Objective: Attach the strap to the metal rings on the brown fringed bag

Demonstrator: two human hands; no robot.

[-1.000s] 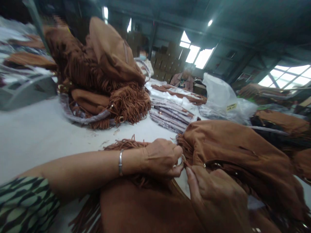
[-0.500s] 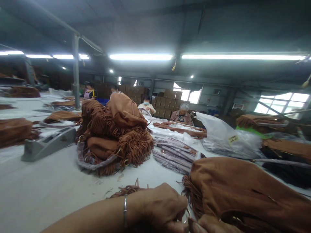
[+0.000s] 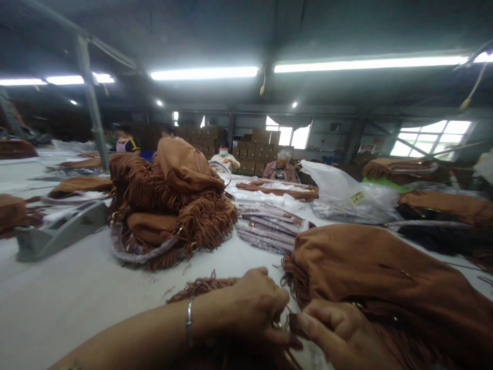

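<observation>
1. Brown fringe [image 3: 208,285] spreads near seven o'clock, beside the left forearm, and seems to belong to a bag that lies mostly beneath it.
2. Between five and six o'clock, both hands meet at a pale metal ring [image 3: 287,314]. The left hand [image 3: 257,308] has its fingers curled in, pinching the ring. The right hand [image 3: 342,326], at five o'clock, is bent too, thumb and forefinger apparently pressed on a small brown tab [image 3: 296,325] just beside it.
3. The handling at the ring looks unfinished, judging by both hands being there together. Whether ring and tab are joined cannot be told, so how much is left stays open.
4. At four o'clock a large brown bag [image 3: 365,257] lies behind the right hand, with no fingers visibly working on it. Between eight and nine, a pile of fringed bags [image 3: 173,200] sits well apart from the hands, a pale wrapped handle [image 3: 142,255] along its lower front; it may be further along, though nothing confirms that.
5. Hard to make out: the ring's far side, covered by fingers; the bag under the left arm, dark and cut off at six o'clock; the right forearm, out of sight.
</observation>
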